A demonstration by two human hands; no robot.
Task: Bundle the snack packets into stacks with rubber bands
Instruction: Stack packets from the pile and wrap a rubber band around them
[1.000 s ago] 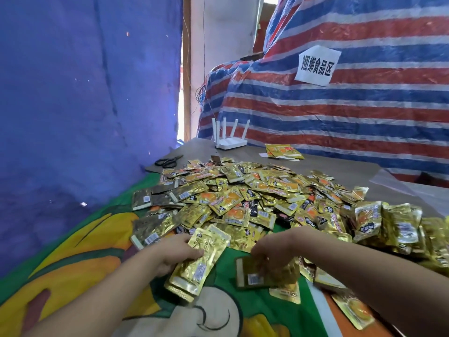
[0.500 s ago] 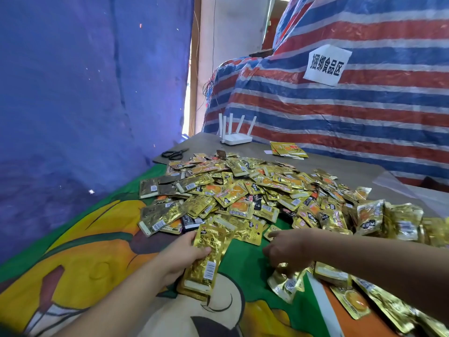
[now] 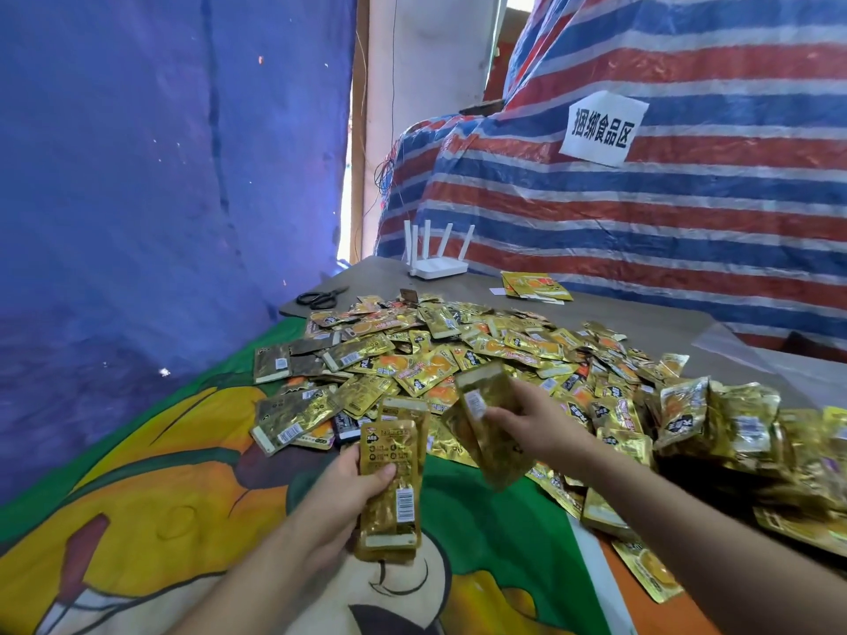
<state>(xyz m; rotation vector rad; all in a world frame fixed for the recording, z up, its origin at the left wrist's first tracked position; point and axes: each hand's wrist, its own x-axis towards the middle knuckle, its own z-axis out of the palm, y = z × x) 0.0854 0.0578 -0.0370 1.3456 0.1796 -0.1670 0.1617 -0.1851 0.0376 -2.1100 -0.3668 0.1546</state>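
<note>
A wide heap of gold snack packets (image 3: 481, 355) covers the middle of the table. My left hand (image 3: 348, 492) grips a small upright stack of gold packets (image 3: 394, 483) above the cartoon cloth, thumb across its front. My right hand (image 3: 531, 423) holds a few more gold packets (image 3: 486, 419) lifted off the table, just right of the stack and tilted toward it. Bulkier bundles of packets (image 3: 733, 419) lie at the right. I see no rubber band.
Black scissors (image 3: 321, 297) lie at the table's far left corner. A white router (image 3: 437, 268) stands at the back, with flat yellow packets (image 3: 534, 286) beside it. A colourful cartoon cloth (image 3: 151, 488) covers the near table. A striped tarp (image 3: 687, 213) rises behind.
My right hand has lifted packets from the cloth at the pile's near edge and brought them up beside the left hand's stack. The left hand has raised its stack more upright.
</note>
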